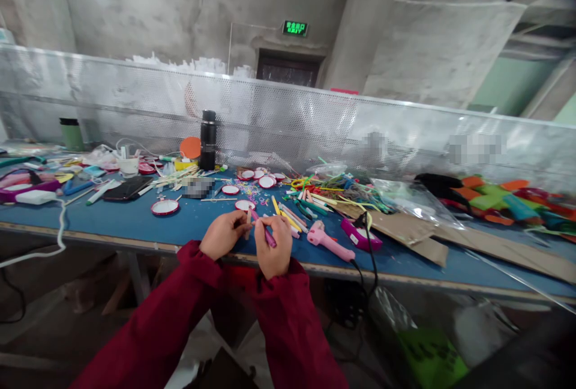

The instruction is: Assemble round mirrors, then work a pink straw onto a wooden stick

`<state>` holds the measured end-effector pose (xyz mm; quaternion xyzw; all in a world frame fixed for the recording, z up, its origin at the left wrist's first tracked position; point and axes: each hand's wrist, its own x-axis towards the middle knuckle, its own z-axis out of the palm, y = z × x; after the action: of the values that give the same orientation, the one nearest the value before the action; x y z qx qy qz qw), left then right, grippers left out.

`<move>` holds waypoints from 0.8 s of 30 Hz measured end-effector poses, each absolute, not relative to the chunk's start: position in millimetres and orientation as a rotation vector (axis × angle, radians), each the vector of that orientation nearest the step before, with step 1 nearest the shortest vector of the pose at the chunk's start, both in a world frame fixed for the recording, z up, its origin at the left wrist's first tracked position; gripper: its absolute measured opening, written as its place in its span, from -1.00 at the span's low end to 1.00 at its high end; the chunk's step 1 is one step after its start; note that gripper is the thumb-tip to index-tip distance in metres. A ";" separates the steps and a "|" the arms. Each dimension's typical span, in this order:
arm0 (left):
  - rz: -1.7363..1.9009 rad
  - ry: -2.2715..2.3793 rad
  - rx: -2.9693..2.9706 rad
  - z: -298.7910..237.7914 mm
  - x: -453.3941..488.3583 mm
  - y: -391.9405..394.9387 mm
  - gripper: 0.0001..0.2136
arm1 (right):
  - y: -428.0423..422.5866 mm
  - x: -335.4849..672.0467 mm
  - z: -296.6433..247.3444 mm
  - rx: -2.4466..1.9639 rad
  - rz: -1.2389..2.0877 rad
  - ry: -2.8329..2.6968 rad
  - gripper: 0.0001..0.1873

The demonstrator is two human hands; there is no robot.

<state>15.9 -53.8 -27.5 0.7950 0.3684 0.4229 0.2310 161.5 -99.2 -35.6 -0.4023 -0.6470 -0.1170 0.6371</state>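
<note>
Both hands meet at the near edge of a blue table point(135, 221), sleeves dark red. My left hand point(224, 234) is closed in a pinch on a short pale stick point(248, 221) that stands between the two hands. My right hand point(273, 246) is wrapped round a purple-pink pen-like stick point(269, 236), its tip pointing toward the left hand. Just beyond the hands lie several coloured sticks point(288, 215) and small round red-rimmed discs point(164, 207). A pink glue gun point(327, 241) lies right of my right hand.
A black flask point(207, 139) and a green cup point(72, 134) stand by the perforated metal screen point(315, 125). A black phone point(126, 188), a white cable point(54, 239), cardboard sheets point(427, 239), plastic bags and bright foam pieces point(499, 197) crowd the tabletop.
</note>
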 end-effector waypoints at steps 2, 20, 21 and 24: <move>1.159 1.029 2.191 -26.9 16.0 -54.1 -0.78 | -98.9 161.7 -36.4 -0.920 -0.275 -1.456 -0.85; 1.161 1.024 2.208 -26.6 15.5 -55.0 -0.77 | -98.2 161.5 -37.4 -0.928 -0.282 -1.486 -0.86; 1.157 1.021 2.208 -26.6 15.5 -55.1 -0.77 | -98.4 161.5 -37.3 -0.933 -0.280 -1.481 -0.86; 1.152 1.034 2.202 -26.6 15.6 -55.0 -0.75 | -99.0 161.5 -37.1 -0.931 -0.277 -1.458 -0.84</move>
<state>15.6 -55.0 -26.6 0.7974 0.3746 0.4171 0.2232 161.5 -99.0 -37.1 -0.4081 -0.6392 -0.1214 0.6404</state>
